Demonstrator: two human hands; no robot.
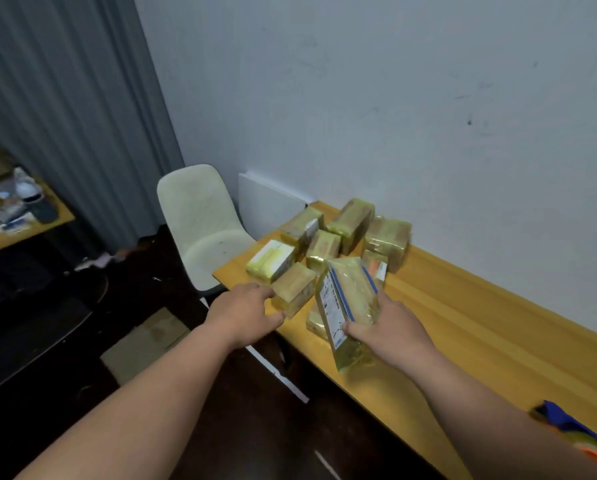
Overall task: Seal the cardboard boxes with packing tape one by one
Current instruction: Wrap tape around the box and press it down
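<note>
Several small cardboard boxes wrapped in yellowish tape lie in a pile (pixel 350 225) at the far end of a yellow wooden table (pixel 463 317). My right hand (pixel 390 329) grips a taped box with a white label (pixel 347 306), held tilted above the table's near edge. My left hand (pixel 247 311) reaches to a small taped box (pixel 295 287) at the front of the pile, fingers touching its left side. Under the held box lies another taped box (pixel 315 322), mostly hidden.
A white chair (pixel 200 223) stands at the table's far left end, with a white board (pixel 269 204) leaning on the wall behind. A blue and orange object (pixel 574 434) sits at the table's near right. A cluttered table (pixel 20 209) is at the left.
</note>
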